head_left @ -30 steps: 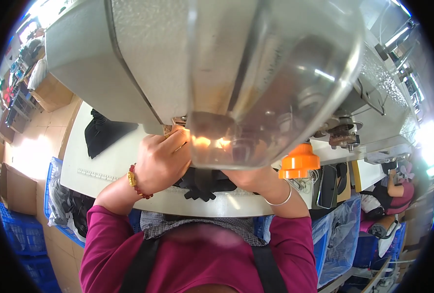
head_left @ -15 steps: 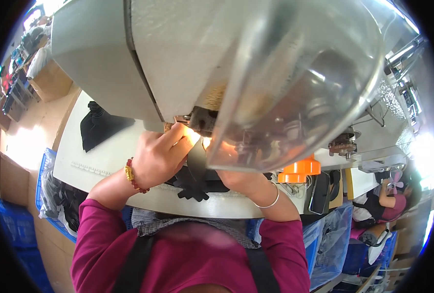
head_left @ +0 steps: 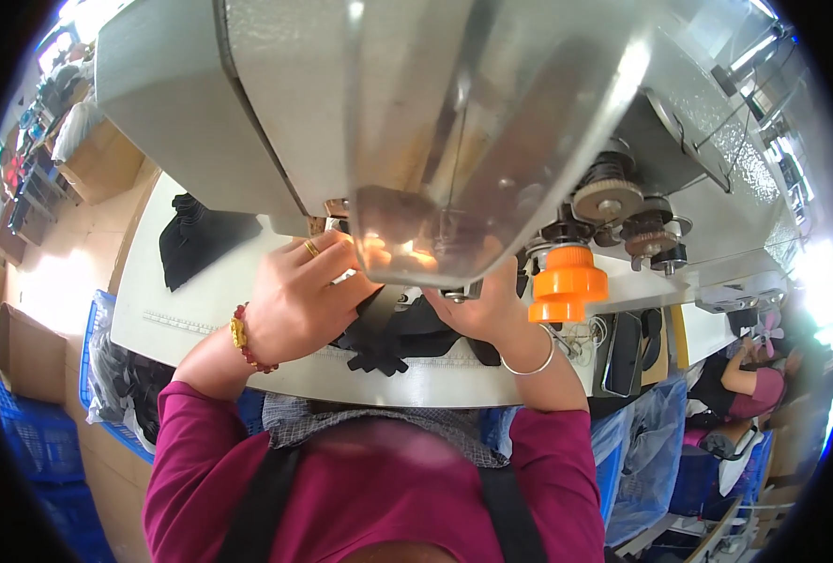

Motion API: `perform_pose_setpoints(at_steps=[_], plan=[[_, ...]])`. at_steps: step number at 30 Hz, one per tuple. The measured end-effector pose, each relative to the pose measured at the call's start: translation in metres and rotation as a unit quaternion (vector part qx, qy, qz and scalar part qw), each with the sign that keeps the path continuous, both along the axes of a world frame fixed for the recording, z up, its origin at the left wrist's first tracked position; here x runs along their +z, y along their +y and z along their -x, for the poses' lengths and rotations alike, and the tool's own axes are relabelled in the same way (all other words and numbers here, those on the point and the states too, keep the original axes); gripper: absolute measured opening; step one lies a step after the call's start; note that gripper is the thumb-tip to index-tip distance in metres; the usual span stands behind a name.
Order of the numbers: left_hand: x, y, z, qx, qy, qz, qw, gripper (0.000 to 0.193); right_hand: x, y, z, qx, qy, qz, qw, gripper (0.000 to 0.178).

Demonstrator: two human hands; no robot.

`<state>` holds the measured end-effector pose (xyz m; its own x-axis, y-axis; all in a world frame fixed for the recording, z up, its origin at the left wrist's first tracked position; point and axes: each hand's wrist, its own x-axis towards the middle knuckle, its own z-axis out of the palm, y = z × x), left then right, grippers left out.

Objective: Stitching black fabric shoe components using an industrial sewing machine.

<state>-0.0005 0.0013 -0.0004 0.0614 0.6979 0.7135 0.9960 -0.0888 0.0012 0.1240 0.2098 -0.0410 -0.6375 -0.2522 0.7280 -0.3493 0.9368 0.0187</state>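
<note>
Under the head of a pale sewing machine (head_left: 285,103), both my hands are at a black fabric piece (head_left: 388,338) with a notched lower end. My left hand (head_left: 304,296) is closed, fingers bent and pinching the left edge of the fabric close to the lit needle area. My right hand (head_left: 487,305) grips the fabric's right side, its fingertips partly covered by the clear plastic shield (head_left: 492,141). The needle itself is hidden behind that shield.
Another black fabric piece (head_left: 201,239) lies on the white table (head_left: 159,328) at the left. An orange knob (head_left: 569,281) and metal thread dials (head_left: 609,202) are right of the shield. A phone (head_left: 621,352) lies farther right. Blue crates flank the table; a person (head_left: 749,389) sits at far right.
My right hand has moved right and shows more beside the shield. The fabric between my hands lies differently, with more of its right part visible. The view has shifted, so the shield appears farther left.
</note>
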Motion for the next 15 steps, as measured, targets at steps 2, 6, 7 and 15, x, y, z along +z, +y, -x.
perform_pose_setpoints(at_steps=[2, 6, 7, 15], plan=[[-0.0061, 0.0, -0.0031, -0.002, 0.005, -0.002, 1.0, 0.023, 0.0053, -0.0082, 0.0029, 0.05, 0.038, 0.08, 0.995, 0.027], [-0.0084, 0.0011, -0.0072, -0.026, 0.039, -0.028, 0.999, 0.022, 0.0031, -0.0088, 0.0015, 0.03, 0.043, 0.056, 0.997, 0.026], [-0.0105, 0.0, -0.0086, -0.016, 0.045, -0.025, 0.999, 0.022, 0.0029, -0.0091, 0.0016, 0.026, 0.045, 0.051, 0.997, 0.026], [-0.0095, 0.0005, -0.0102, -0.018, 0.063, -0.035, 0.997, 0.023, 0.0107, -0.013, -0.0005, 0.032, 0.047, 0.065, 0.996, 0.027]])
